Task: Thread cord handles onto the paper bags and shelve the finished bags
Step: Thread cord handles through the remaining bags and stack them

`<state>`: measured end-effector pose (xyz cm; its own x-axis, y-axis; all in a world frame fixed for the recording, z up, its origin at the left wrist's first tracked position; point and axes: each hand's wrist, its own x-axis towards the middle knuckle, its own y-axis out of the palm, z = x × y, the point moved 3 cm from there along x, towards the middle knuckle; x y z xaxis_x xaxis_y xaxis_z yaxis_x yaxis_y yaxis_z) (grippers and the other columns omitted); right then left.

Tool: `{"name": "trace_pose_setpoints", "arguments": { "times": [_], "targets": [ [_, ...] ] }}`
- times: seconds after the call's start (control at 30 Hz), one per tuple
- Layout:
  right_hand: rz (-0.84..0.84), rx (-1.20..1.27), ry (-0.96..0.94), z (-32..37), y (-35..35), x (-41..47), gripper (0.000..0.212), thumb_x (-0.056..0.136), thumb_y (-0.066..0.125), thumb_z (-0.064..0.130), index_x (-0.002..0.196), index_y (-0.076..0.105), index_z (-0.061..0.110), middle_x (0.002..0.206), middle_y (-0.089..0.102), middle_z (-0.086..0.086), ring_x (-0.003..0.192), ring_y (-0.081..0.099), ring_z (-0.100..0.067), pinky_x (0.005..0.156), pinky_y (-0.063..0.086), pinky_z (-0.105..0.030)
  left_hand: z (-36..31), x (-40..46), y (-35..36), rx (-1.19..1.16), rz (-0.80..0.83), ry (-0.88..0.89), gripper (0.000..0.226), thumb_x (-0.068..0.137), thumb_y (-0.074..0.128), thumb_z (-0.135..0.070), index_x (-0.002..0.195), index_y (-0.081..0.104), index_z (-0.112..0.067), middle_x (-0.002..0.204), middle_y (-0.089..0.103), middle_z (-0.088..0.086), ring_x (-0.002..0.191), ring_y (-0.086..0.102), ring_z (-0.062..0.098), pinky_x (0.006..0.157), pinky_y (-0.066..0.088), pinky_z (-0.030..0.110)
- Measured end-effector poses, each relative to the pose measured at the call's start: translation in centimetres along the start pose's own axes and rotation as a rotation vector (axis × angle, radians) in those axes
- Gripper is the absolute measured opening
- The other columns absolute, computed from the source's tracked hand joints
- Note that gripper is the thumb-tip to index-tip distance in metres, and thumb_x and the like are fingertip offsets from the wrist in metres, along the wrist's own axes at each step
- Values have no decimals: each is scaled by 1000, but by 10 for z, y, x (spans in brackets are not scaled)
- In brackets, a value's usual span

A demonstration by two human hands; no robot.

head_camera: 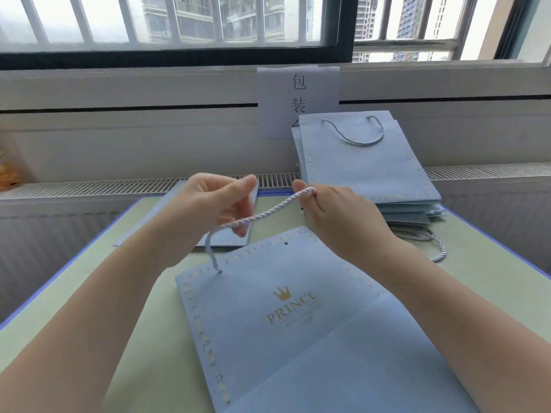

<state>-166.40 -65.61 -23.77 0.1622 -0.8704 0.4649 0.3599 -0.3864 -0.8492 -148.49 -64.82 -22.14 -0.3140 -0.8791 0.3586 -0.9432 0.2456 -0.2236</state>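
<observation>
A flat light-blue paper bag [298,338] with a gold crown and "PRINCE" print lies on the table in front of me. A twisted white cord [262,216] rises from the bag's left hole and runs up to the right. My left hand [214,204] holds the cord's middle with curled fingers, above the bag's top edge. My right hand [340,216] pinches the cord's free end, above the bag's right top corner. The bag's right hole [286,243] shows as a dark dot with no cord in it.
A stack of blue bags [366,174] with a cord handle leans at the back right against the wall under the window. Loose cords [429,236] lie beside it. Another flat blue bag [238,234] lies behind my left hand. A paper sign [298,93] hangs on the wall.
</observation>
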Motion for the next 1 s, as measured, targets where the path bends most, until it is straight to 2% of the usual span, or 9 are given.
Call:
{"name": "trace_pose_setpoints", "arguments": {
  "times": [0.07, 0.13, 0.27, 0.4, 0.57, 0.63, 0.77, 0.87, 1.0],
  "targets": [
    [-73, 175, -25, 2, -2, 2, 50, 100, 23, 44, 78, 49, 8, 69, 56, -3, 70, 51, -27, 61, 37, -35, 14, 3, 8, 339, -11, -12, 27, 92, 59, -21, 67, 68, -15, 64, 65, -3, 61, 58, 5, 62, 44, 11],
    [-91, 314, -47, 1, -3, 3, 34, 102, 34, 28, 80, 52, 10, 61, 47, 11, 61, 46, -8, 57, 35, -25, 31, 6, 16, 584, -12, -20, 9, 91, 59, -15, 91, 68, -18, 86, 66, -8, 82, 59, 3, 70, 40, 11],
    [32, 343, -37, -5, 1, 5, 22, 95, 39, 3, 94, 58, 14, 69, 45, 18, 61, 42, 2, 54, 31, -10, 62, 6, 29, 759, 84, -154, 36, 88, 64, -26, 123, 57, -19, 115, 59, -1, 101, 52, 10, 83, 37, 18],
    [130, 282, -5, -13, 8, 4, 5, 95, 44, 13, 95, 49, 15, 75, 60, 7, 65, 60, -19, 68, 51, -38, 59, 4, 30, 755, 81, -191, 29, 86, 67, -31, 113, 61, -24, 88, 58, -6, 79, 52, 8, 66, 38, 16],
    [135, 301, 12, -15, 8, 4, 7, 88, 58, 7, 84, 53, 9, 47, 57, 15, 48, 55, 8, 47, 39, -20, 42, 5, 15, 732, 14, -256, 18, 85, 64, -42, 87, 62, -24, 54, 44, -10, 46, 39, 1, 47, 27, 20],
    [143, 327, -23, -11, 10, 3, 8, 88, 62, 10, 81, 57, 10, 57, 62, 9, 57, 56, 2, 53, 40, -23, 40, 5, 14, 696, 21, -296, 20, 83, 67, -41, 85, 61, -22, 53, 47, -10, 40, 40, 0, 44, 29, 17],
    [216, 341, -121, 1, 20, 0, 21, 89, 47, -3, 87, 60, 14, 72, 62, 5, 60, 54, 0, 61, 43, -19, 41, 3, 11, 569, 111, -430, 12, 83, 71, -21, 92, 65, -16, 70, 63, -1, 61, 57, 9, 59, 42, 21],
    [251, 332, -139, 4, 23, -4, 26, 88, 38, -4, 102, 53, 12, 82, 62, 6, 73, 58, -13, 66, 51, -32, 39, 1, 6, 421, 162, -512, 16, 85, 67, -7, 100, 66, -11, 85, 68, 7, 76, 63, 19, 71, 49, 29],
    [142, 409, -220, 10, 22, -6, 13, 94, 49, 7, 89, 42, 18, 77, 67, 5, 63, 56, 6, 69, 53, -37, 39, 0, 5, 274, 144, -562, 14, 84, 67, -3, 81, 75, -14, 89, 71, 15, 75, 65, 23, 64, 52, 28]
  ]
}}
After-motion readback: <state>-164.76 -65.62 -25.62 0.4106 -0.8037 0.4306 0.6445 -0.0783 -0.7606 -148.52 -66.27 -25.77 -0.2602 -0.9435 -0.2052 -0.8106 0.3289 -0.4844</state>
